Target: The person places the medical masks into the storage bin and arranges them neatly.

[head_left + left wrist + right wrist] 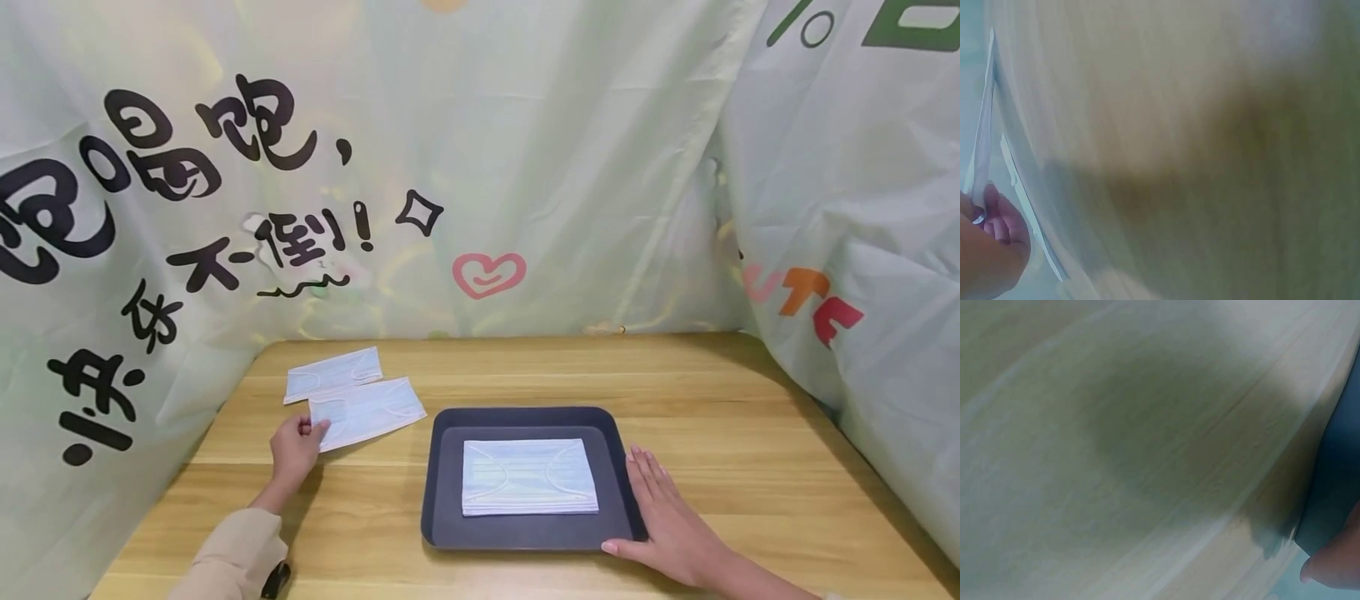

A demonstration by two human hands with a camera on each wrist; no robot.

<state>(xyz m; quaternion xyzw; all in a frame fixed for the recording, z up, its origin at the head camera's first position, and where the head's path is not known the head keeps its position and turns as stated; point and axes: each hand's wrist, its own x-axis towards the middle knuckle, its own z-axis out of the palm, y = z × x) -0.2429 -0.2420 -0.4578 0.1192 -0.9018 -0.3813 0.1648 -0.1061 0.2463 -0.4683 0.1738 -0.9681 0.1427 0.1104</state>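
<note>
At the left of the head view, my left hand (296,454) pinches the near corner of a pale blue disposable face mask (375,408) between thumb and fingers. In the left wrist view that mask (984,131) is raised off the table at an angle. Behind it, a second face mask (330,375) lies flat and is partly overlapped. A neat stack of face masks (528,477) sits inside a dark grey tray (525,535). My right hand (671,529) rests along the tray's right side with straight fingers, its thumb at the near right corner.
The wooden table (360,517) reaches back to a pale printed curtain (600,208), which hangs along the back and both sides. The raised rim of the tray surrounds the mask stack. A dark band (276,581) shows at my left sleeve (232,554).
</note>
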